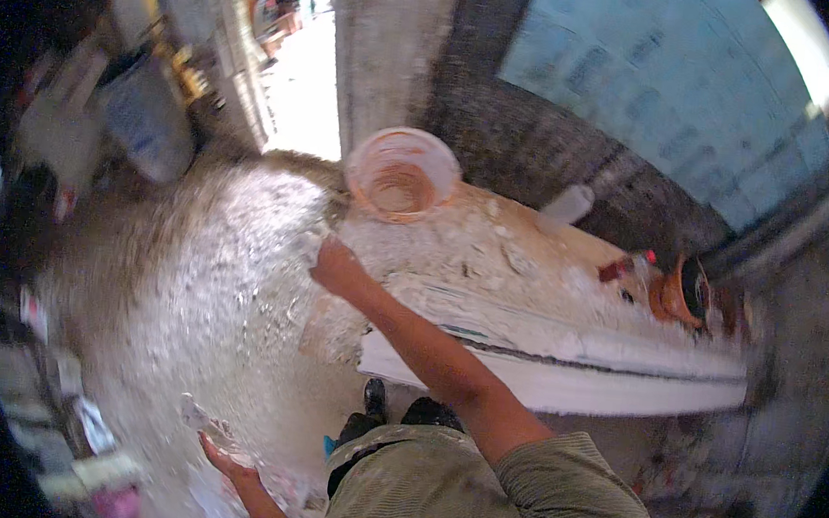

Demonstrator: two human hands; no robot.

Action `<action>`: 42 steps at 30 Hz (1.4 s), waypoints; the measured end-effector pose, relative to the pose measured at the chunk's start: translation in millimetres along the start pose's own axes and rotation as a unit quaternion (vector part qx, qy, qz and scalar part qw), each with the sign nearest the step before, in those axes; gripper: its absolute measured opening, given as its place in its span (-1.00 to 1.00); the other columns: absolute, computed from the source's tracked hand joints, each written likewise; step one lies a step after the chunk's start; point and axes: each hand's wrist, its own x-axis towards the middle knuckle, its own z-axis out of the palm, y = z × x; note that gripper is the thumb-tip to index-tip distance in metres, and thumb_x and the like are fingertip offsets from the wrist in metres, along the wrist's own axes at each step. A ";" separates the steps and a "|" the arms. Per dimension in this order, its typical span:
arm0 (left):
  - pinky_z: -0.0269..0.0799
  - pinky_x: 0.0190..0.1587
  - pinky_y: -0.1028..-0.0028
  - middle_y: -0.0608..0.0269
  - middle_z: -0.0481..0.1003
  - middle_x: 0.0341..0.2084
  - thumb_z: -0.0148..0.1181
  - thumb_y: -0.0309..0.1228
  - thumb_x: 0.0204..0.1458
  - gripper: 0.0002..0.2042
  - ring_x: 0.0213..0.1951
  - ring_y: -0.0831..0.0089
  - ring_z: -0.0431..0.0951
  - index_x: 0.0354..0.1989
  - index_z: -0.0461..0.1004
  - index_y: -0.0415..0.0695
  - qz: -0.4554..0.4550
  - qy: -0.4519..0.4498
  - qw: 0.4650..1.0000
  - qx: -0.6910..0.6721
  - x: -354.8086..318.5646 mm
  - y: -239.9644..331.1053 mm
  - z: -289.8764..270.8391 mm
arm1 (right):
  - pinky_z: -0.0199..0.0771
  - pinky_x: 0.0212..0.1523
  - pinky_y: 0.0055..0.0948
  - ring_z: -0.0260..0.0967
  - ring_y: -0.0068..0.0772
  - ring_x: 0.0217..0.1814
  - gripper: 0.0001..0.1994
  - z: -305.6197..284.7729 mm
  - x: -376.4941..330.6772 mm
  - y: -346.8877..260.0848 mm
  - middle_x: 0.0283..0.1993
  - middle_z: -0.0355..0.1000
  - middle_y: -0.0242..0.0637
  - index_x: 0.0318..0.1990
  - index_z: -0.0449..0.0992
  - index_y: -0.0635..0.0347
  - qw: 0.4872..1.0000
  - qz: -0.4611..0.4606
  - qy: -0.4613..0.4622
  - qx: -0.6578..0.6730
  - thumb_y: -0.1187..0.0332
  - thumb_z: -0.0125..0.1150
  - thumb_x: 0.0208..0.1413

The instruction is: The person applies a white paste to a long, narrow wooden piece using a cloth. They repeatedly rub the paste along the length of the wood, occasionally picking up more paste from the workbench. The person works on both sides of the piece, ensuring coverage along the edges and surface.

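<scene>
My right arm reaches forward, and my right hand point(339, 268) is over the rubble-strewn floor, left of the stacked white slabs. Pale smears cover its blurred fingers, so their grip cannot be made out. Just beyond it stands a round bucket point(400, 210), whitish with orange-brown residue inside. Low on the left, my left hand point(229, 451) is apart from the right, with whitish fingers and thumb spread. I see no clear object in it. The long white slabs point(561, 378) lie in front of me, their tops rough and crumbly.
Pale crumbs cover a tan board point(553, 236). A dark orange pot point(682, 292) and a red-capped bottle point(628, 266) stand at its right end. Behind is a wall with a blue panel point(671, 94). A bright doorway point(306, 85) opens ahead; a greyish sack point(148, 116) stands left.
</scene>
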 end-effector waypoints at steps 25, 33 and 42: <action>0.45 -0.17 0.35 0.36 0.48 -0.28 0.29 -0.28 -0.06 -0.65 -0.23 0.42 0.49 -0.07 0.45 -0.03 -0.317 -0.495 0.787 0.185 -253.3 -244.3 410.3 | 0.43 -0.09 -0.31 0.44 -0.28 -0.17 -0.76 125.6 -944.9 85.8 -0.19 0.53 -0.28 -0.16 0.58 0.24 0.460 0.628 0.626 0.043 0.41 0.17 0.00; 0.41 -0.18 0.30 0.28 0.49 -0.29 0.30 -0.28 -0.05 -0.62 -0.24 0.37 0.48 -0.06 0.43 -0.11 -0.253 -0.513 0.756 0.320 -372.7 -301.1 464.0 | 0.49 -0.20 -0.35 0.48 -0.35 -0.26 -0.76 162.1 -978.3 73.4 -0.26 0.54 -0.30 -0.27 0.60 0.22 0.379 0.658 0.646 0.076 0.39 0.33 -0.17; 0.34 -0.10 0.18 0.24 0.46 -0.17 0.34 -0.23 -0.09 -0.53 -0.19 0.32 0.43 0.00 0.41 -0.11 -0.156 -0.577 0.675 0.432 -405.5 -464.1 583.9 | 0.47 -0.22 -0.20 0.47 -0.13 -0.32 -0.76 211.4 -1044.7 45.0 -0.35 0.53 -0.27 -0.24 0.58 0.07 0.533 0.709 0.461 -0.002 0.20 0.15 0.00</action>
